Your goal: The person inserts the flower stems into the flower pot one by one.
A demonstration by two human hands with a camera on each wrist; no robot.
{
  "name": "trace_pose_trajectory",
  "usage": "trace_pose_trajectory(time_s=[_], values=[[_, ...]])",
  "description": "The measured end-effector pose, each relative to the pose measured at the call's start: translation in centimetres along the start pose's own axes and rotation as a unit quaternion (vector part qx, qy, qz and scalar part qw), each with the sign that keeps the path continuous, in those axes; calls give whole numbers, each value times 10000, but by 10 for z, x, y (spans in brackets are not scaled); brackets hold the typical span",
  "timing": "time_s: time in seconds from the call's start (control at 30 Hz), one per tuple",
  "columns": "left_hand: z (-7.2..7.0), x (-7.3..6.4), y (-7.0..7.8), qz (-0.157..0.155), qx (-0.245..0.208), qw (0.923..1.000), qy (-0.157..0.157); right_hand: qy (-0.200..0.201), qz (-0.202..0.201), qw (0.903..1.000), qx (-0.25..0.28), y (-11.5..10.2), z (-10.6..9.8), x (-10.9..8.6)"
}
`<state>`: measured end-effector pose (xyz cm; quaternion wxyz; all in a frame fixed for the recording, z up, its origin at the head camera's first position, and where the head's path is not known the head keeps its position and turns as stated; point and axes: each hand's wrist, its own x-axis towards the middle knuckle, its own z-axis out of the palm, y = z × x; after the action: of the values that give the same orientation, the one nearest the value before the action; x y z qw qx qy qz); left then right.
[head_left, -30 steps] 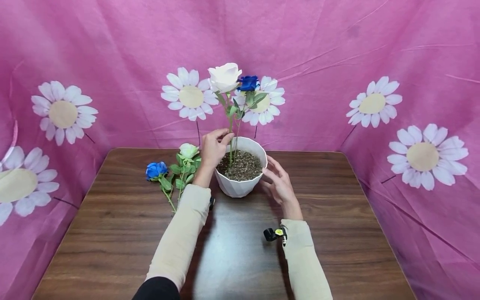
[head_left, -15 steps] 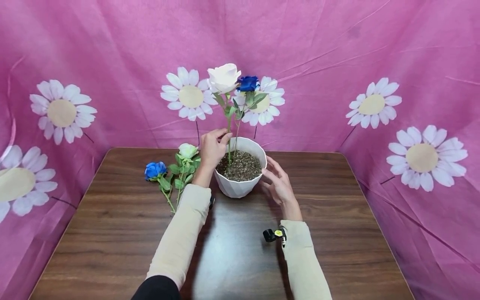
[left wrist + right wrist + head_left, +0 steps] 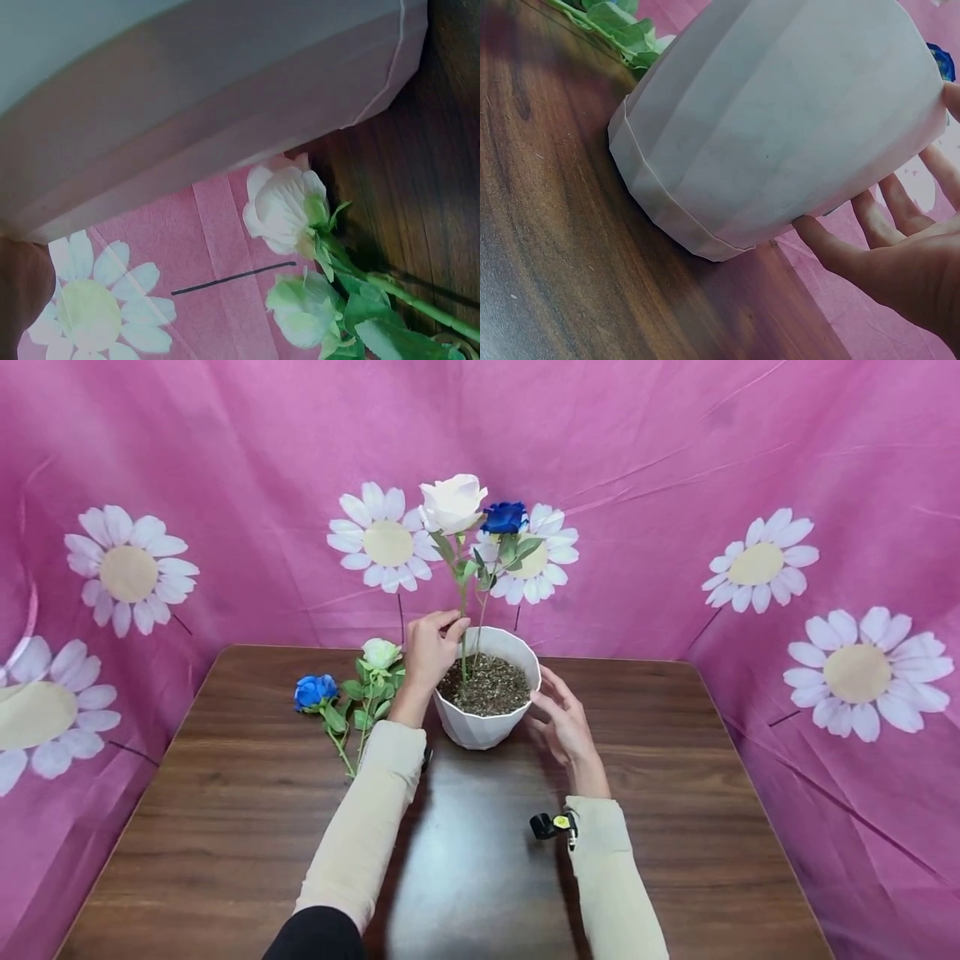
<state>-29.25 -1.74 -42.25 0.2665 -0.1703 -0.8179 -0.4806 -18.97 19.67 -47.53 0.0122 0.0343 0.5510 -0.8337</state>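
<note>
My left hand (image 3: 431, 652) pinches the stem of a tall white rose (image 3: 452, 503) between thumb and fingers, just above the rim of a white faceted pot (image 3: 480, 732). The stem stands upright, its lower end in the dark soil (image 3: 491, 687). A dark blue rose (image 3: 505, 517) on a thin stem also stands in the pot, right behind the white one. My right hand (image 3: 566, 722) rests against the pot's right side, thumb close to the rim. In the right wrist view, the fingertips (image 3: 807, 226) lie lightly on the pot's wall.
Left of the pot, a blue rose (image 3: 315, 692) and a pale green-white rose (image 3: 380, 652) lie on the wooden table (image 3: 480, 860). A pinkish-white rose (image 3: 285, 210) shows beside a greenish one in the left wrist view. Pink cloth (image 3: 637, 443) printed with daisies surrounds the table.
The head view has shifted slightly, so the whole scene sits a bit higher and further right. Both hands keep their places at the stem and the pot.
</note>
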Motion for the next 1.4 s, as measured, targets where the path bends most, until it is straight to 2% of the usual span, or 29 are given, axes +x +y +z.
trace_pose_trajectory(time_s=[0.2,0.4,0.57,0.73,0.9,1.13,1.27,1.4], values=[[3,-2,5,204,54,9996,-201,109,94,9999,-29,1,-3,0],[3,0,4,340,123,9993,-114,38,-10,10000,-69,2,-3,2],[2,0,3,319,282,9991,-45,18,56,10000,-71,2,-1,1],[2,2,7,352,195,9992,-29,7,-32,10000,-89,-1,-1,1],[3,3,9,58,172,9994,-301,-36,53,9999,-107,-2,-5,3],[-7,-3,11,-198,226,9973,-677,-38,70,9999,-126,-2,-3,0],[-18,-7,6,-295,307,9970,-648,-59,50,9999,-88,-2,-2,-1],[-38,-11,0,-539,159,9969,-548,-48,17,10000,2,-2,-2,0]])
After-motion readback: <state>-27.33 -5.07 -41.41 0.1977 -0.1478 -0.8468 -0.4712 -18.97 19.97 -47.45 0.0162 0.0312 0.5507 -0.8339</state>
